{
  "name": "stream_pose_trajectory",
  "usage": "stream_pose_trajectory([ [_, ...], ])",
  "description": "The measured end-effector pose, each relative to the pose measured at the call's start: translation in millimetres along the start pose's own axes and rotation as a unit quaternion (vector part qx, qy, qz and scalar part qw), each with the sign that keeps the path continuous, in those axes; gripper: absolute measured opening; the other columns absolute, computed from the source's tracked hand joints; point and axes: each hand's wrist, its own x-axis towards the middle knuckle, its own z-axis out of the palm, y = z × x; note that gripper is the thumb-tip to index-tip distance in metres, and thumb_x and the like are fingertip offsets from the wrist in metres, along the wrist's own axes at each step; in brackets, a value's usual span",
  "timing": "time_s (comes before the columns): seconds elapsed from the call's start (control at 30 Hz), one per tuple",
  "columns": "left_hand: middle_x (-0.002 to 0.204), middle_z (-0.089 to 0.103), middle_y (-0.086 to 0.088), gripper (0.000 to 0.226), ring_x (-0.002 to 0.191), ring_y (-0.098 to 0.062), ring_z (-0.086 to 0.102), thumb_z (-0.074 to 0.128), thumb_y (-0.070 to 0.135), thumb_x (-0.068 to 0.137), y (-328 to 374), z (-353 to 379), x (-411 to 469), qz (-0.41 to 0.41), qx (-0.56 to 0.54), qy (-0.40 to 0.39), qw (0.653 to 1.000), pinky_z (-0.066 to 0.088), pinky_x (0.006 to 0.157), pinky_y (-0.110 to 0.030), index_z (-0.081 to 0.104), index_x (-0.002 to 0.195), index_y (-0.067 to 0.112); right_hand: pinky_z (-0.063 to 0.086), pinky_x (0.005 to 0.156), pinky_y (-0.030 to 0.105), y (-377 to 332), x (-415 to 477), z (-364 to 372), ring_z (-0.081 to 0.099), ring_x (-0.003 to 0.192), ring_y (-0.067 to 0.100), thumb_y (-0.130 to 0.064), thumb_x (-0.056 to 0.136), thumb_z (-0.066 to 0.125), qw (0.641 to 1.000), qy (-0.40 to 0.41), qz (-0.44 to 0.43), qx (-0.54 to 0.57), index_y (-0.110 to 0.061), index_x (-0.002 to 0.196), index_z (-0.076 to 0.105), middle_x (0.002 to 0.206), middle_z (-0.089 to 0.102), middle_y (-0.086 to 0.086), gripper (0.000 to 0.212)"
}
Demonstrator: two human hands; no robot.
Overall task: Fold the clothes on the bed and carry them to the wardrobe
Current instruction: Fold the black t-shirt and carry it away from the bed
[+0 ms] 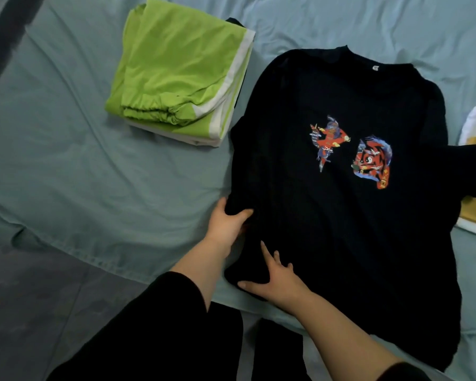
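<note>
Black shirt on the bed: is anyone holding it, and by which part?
Yes. The left hand grips the black shirt by its side edge, and the right hand pinches the same edge lower down, near the hem.

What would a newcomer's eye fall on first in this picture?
First, the black sweatshirt with its red-and-blue print, spread on the bed right of centre. Then the folded lime-green garment at upper left, and the left hand and right hand gripping the sweatshirt's left edge.
</note>
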Motion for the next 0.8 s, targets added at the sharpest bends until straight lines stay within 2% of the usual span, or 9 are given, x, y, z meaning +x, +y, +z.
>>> stream_pose_trajectory([
  [0.07,0.097,0.067,-0.007,0.028,0.067,-0.014,0.067,0.070,0.002,0.084,17,-6,0,0.038,0.063,-0.027,0.997,0.058,0.060,-0.025,0.054,0.089,0.024,0.011,0.118,0.051,-1,2,1,-0.004,0.142,0.052,-0.074,0.069,0.062,1.000,-0.001,-0.001,-0.011,-0.044,0.147,-0.018,0.161,-0.005,0.014,0.116],
  [0.13,0.084,0.065,-0.003,0.027,0.054,-0.007,0.062,0.069,0.001,0.085,46,-13,-3,0.102,0.090,-0.016,0.991,0.053,0.050,-0.020,0.052,0.085,0.022,0.008,0.118,0.052,-1,2,3,-0.008,0.142,0.052,-0.074,0.069,0.063,1.000,-0.008,0.003,-0.008,-0.044,0.147,-0.020,0.161,-0.007,0.014,0.118],
  [0.3,0.079,0.059,-0.005,0.036,0.062,-0.015,0.060,0.057,-0.013,0.086,152,-29,-12,0.240,0.104,-0.001,0.965,0.057,0.061,-0.025,0.047,0.081,0.022,0.000,0.120,0.052,1,-5,0,-0.008,0.147,0.038,-0.068,0.074,0.063,0.999,-0.008,-0.038,0.008,-0.036,0.149,-0.017,0.162,-0.001,0.015,0.115],
  [0.37,0.079,0.056,-0.002,0.038,0.071,-0.017,0.056,0.057,-0.012,0.082,191,-34,-14,0.327,0.185,0.043,0.926,0.052,0.069,-0.031,0.046,0.076,0.024,-0.001,0.120,0.049,1,-9,-7,-0.005,0.149,0.033,-0.065,0.076,0.063,0.999,-0.012,-0.051,0.014,-0.032,0.151,-0.014,0.162,0.002,0.014,0.113],
  [0.47,0.091,0.054,-0.002,0.030,0.081,-0.015,0.046,0.053,-0.005,0.076,231,-41,-16,0.438,0.343,0.138,0.819,0.031,0.068,-0.020,0.052,0.084,0.024,0.007,0.121,0.046,-2,-14,-18,0.001,0.148,0.035,-0.066,0.076,0.064,0.998,-0.024,-0.040,0.043,-0.035,0.152,-0.010,0.161,0.001,0.015,0.111],
  [0.57,0.127,0.051,-0.009,0.048,0.109,-0.023,0.050,0.053,-0.008,0.075,236,-51,4,0.395,0.470,0.131,0.778,0.034,0.089,-0.019,0.057,0.118,0.014,0.016,0.120,0.045,-1,-14,-22,0.007,0.147,0.038,-0.067,0.074,0.066,0.997,-0.036,-0.030,0.066,-0.042,0.150,-0.008,0.162,0.000,0.012,0.109],
  [0.63,0.156,0.022,-0.015,0.069,0.138,-0.036,0.032,0.056,-0.002,0.082,219,-56,19,0.280,0.558,0.080,0.777,0.028,0.112,-0.034,0.036,0.145,0.018,0.016,0.120,0.046,-1,-11,-21,0.007,0.147,0.039,-0.068,0.074,0.065,0.998,-0.033,-0.022,0.054,-0.043,0.150,-0.009,0.162,-0.001,0.009,0.109],
  [0.7,0.160,-0.011,-0.017,0.091,0.145,-0.043,0.012,0.061,0.009,0.086,191,-58,21,0.209,0.587,0.092,0.777,0.021,0.117,-0.047,0.003,0.155,0.027,0.014,0.120,0.049,-1,-9,-17,0.000,0.146,0.043,-0.067,0.074,0.066,0.998,-0.029,-0.013,0.050,-0.045,0.149,-0.011,0.162,-0.003,0.006,0.110],
  [0.8,0.158,-0.024,-0.013,0.110,0.147,-0.040,0.003,0.069,0.017,0.082,129,-54,-2,0.260,0.537,0.159,0.786,0.022,0.116,-0.051,-0.015,0.151,0.033,0.012,0.119,0.052,-1,-9,-12,-0.007,0.144,0.047,-0.065,0.073,0.068,0.998,-0.029,-0.009,0.053,-0.046,0.148,-0.013,0.162,-0.007,0.005,0.112],
])
